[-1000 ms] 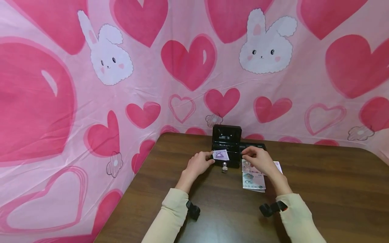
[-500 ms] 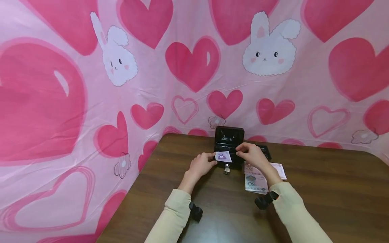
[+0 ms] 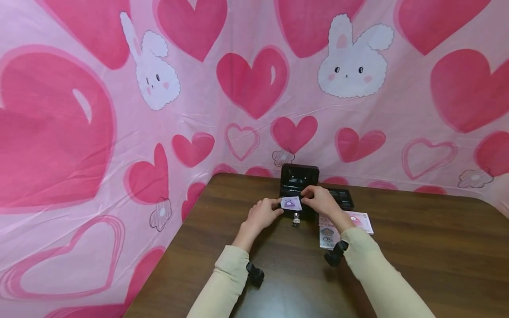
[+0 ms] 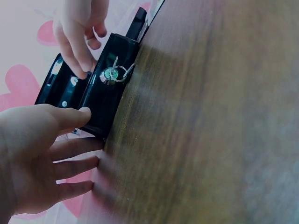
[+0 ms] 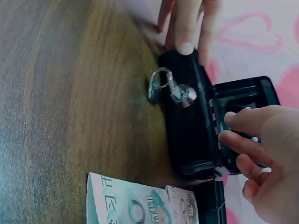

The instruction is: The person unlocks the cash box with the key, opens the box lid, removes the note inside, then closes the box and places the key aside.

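A small black cash box [image 3: 299,174] stands with its lid raised near the back edge of the table. A white note with a purple picture [image 3: 291,203] lies level in its opening. My left hand [image 3: 262,216] steadies the box's left side; in the left wrist view the thumb [image 4: 84,114] rests on the rim, the other fingers straight and spread. My right hand [image 3: 323,202] hovers over the box's right half, its fingertips at the note's right edge. The right wrist view shows its thumb and index tips slightly apart, nothing visible between them. Keys on a ring [image 5: 163,84] hang from the front lock.
Right of the box lies a black tray [image 3: 342,198]. Several banknotes [image 3: 328,237], greenish and pink, overlap on the table in front of it, partly under my right forearm. A pink cloth with hearts and rabbits [image 3: 254,84] hangs behind the brown table [image 3: 429,251].
My right hand has moved left from beside the box to over it, reaching the purple note's edge. My left hand keeps its place on the box. The view has shifted slightly.
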`<state>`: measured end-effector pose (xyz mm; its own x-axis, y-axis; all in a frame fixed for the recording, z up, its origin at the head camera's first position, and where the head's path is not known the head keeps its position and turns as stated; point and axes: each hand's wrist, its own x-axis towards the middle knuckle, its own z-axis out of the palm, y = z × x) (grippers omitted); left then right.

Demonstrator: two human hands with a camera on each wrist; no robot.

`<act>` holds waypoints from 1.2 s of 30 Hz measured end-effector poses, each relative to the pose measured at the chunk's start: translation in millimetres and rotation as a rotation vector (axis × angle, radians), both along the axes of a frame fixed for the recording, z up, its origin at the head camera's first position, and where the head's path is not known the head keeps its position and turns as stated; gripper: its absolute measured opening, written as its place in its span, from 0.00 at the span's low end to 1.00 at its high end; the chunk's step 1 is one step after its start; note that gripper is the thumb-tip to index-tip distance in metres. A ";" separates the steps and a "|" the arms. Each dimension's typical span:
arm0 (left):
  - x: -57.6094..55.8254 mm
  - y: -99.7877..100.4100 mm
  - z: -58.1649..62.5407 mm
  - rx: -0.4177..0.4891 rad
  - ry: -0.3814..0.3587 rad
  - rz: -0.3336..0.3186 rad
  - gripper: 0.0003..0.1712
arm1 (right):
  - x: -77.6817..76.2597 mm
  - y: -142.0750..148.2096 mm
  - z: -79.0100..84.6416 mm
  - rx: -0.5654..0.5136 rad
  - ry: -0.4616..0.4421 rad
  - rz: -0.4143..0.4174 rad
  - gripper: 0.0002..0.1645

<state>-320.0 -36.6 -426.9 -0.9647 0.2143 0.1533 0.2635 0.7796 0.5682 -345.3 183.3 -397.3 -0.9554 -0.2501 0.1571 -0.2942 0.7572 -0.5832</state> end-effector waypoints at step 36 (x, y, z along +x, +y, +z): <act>-2.5 0.8 -0.3 0.001 0.020 -0.005 0.25 | -10.5 -19.1 -11.7 -0.099 -0.082 -0.115 0.12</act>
